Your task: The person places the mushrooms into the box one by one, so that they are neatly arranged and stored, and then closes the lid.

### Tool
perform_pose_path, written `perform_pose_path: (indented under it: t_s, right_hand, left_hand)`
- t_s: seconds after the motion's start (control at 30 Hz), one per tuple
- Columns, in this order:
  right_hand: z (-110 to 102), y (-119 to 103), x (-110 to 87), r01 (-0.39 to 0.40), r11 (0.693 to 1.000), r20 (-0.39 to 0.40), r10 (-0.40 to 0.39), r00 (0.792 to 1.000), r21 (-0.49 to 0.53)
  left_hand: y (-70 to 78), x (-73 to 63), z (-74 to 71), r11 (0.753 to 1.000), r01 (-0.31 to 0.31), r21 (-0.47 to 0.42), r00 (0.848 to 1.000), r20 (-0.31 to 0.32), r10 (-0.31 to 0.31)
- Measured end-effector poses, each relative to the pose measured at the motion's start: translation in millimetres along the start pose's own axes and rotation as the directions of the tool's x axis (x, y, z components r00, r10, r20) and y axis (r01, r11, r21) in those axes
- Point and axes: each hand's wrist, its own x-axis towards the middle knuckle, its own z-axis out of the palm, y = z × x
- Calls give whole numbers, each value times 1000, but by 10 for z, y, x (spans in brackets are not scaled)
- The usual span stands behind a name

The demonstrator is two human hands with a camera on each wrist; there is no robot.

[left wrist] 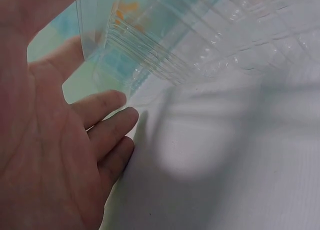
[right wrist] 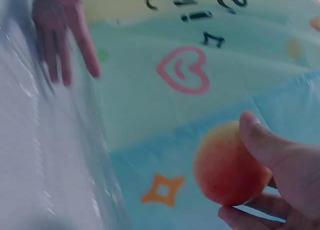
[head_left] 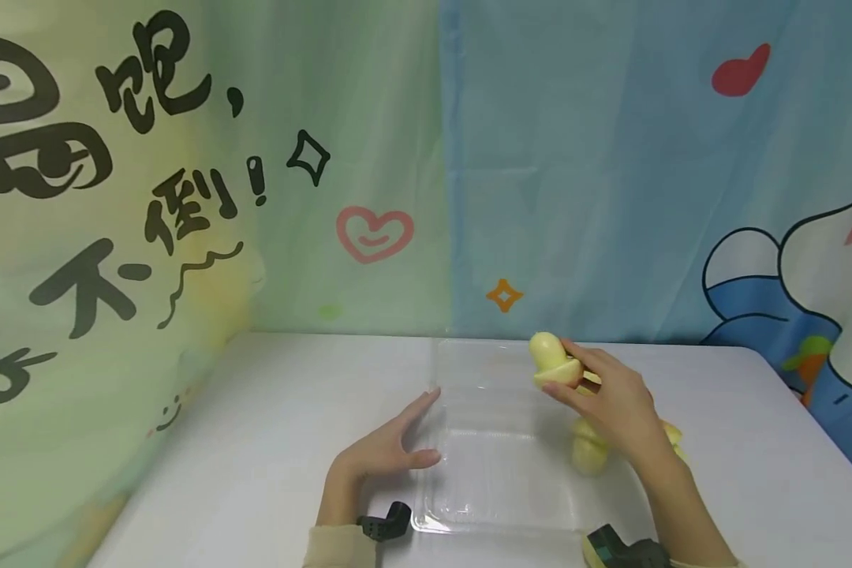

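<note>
My right hand [head_left: 614,402] grips a round fruit-like piece between thumb and fingers, above the right side of a clear plastic container [head_left: 497,528]. Its skin shades from yellow to red, like a peach [right wrist: 231,165], in the right wrist view. From the head it looks pale yellow, with a rounded knob [head_left: 547,349] sticking up. Fingers spread, my left hand [head_left: 386,446] stands at the container's left side. In the left wrist view, the upper fingers of that hand [left wrist: 55,135] overlap the clear plastic wall [left wrist: 150,54]; the lower fingers are relaxed.
More pale yellow pieces [head_left: 591,450] lie under my right forearm, partly hidden by it, one seen through clear plastic. The white table [head_left: 255,465] ends at a printed curtain [head_left: 369,102] behind. Dark camera mounts sit at both wrists.
</note>
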Motion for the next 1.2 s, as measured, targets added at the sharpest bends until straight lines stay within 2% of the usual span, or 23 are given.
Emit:
perform_pose_path:
  t_s: [0.3,0.43,0.53,0.67,0.83,0.93,1.03,1.2]
  right_hand:
    - [363,-179,-112,-5,991,21,3,1000,132]
    - [503,-193,-147,22,986,5,-23,1000,166]
    - [582,-160,-191,34,988,6,-35,999,150]
    - [643,-104,-252,46,993,44,-51,998,108]
    - [682,-99,-289,133,990,98,-137,986,46]
    - [710,-124,-305,165,985,142,-171,975,51]
    - [744,-150,-321,150,987,166,-159,973,65]
    - [823,-162,-336,105,990,155,-119,981,91]
  left_hand:
    - [58,-23,21,1000,14,7,1000,-9,-14]
    - [62,-29,24,1000,19,-3,1000,-10,-19]
    - [64,-25,26,1000,17,-9,1000,-5,-17]
    - [62,-19,21,1000,16,-7,1000,0,-16]
    - [53,-19,11,1000,27,1,1000,-2,-27]
    - [52,-12,10,1000,27,5,1000,-1,-27]
    - [51,-5,14,1000,28,5,1000,-2,-28]
    - [48,-2,32,999,35,1,999,-5,-35]
